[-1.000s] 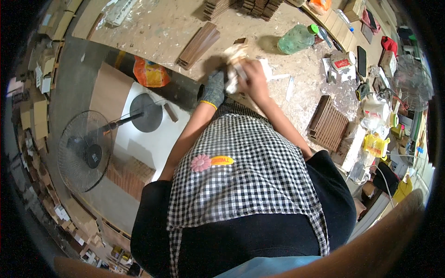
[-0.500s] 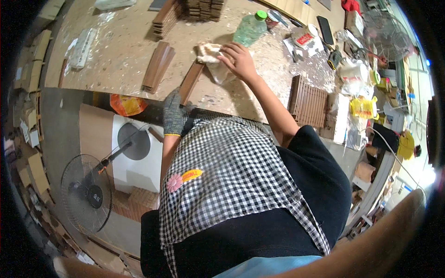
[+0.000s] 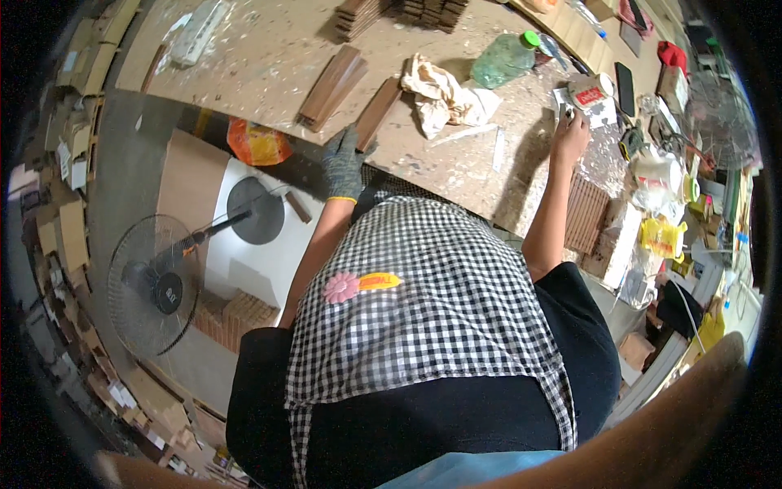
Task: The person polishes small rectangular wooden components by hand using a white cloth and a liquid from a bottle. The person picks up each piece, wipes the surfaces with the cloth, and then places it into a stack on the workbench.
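My left hand (image 3: 342, 167), in a grey knitted glove, grips the near end of a brown wooden strip (image 3: 379, 114) at the table's front edge. My bare right hand (image 3: 570, 137) is at the right, its fingers drawn together over a white sheet (image 3: 603, 112) beside a white cup with a red label (image 3: 588, 93). A small dark bit shows at its fingertips, too small to name. A crumpled cream rag (image 3: 436, 91) lies by the strip's far end. Left of the strip, several brown wooden strips (image 3: 332, 88) rest side by side.
A green-capped bottle (image 3: 498, 63) stands behind the rag. Stacked brown strips (image 3: 358, 18) sit at the back, and grooved brown slats (image 3: 588, 213) near the right edge. A black phone (image 3: 625, 88) lies past the cup. Below left stands a fan (image 3: 159, 285).
My right hand has left the rag and moved right to the sheet by the cup. The rag now lies loose. My left hand still grips the strip. The whole view has shifted.
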A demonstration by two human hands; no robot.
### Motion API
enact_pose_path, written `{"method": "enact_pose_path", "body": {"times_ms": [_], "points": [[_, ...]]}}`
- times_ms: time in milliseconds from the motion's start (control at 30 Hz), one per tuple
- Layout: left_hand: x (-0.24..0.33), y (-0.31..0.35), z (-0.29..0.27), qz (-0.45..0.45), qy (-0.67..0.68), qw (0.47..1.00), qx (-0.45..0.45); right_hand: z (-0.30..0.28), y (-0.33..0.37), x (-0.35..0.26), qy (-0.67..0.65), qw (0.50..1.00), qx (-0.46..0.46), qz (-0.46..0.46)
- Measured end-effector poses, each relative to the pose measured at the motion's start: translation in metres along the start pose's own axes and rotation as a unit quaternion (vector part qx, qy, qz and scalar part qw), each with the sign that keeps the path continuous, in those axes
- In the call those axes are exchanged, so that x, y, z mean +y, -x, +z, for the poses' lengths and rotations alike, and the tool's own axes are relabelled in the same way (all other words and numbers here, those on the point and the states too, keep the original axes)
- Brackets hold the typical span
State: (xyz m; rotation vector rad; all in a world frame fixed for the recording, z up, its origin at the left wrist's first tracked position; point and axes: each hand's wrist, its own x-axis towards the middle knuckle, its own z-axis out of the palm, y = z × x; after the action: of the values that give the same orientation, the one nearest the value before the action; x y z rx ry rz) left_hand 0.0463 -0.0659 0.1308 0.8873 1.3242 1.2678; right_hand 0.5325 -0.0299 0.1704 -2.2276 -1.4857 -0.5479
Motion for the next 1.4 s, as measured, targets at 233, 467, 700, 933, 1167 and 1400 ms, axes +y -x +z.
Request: {"method": "enact_pose_path", "body": {"times_ms": [233, 467, 700, 933, 1167, 1400], "points": [[0.016, 0.003, 0.002, -0.161, 0.191, 0.966, 0.073, -0.043, 0.051, -0.145, -0.721, 0.563, -0.233, 0.328], [0.017, 0.006, 0.003, -0.164, 0.126, 0.975, 0.078, -0.010, 0.082, -0.262, -0.664, 0.521, -0.493, 0.211], [0.019, 0.006, -0.007, -0.164, 0.076, 0.979, 0.095, 0.011, 0.071, -0.281, -0.474, 0.846, -0.235, -0.065], [0.006, 0.004, -0.006, -0.137, 0.151, 0.976, 0.082, 0.008, 0.096, -0.274, -0.391, 0.881, -0.128, -0.232], [0.010, 0.010, -0.002, -0.156, 0.171, 0.968, 0.096, 0.018, 0.076, -0.270, -0.367, 0.907, -0.138, -0.150], [-0.006, -0.003, -0.016, -0.148, 0.148, 0.976, 0.056, -0.014, 0.111, -0.276, -0.394, 0.866, -0.173, -0.253]]}}
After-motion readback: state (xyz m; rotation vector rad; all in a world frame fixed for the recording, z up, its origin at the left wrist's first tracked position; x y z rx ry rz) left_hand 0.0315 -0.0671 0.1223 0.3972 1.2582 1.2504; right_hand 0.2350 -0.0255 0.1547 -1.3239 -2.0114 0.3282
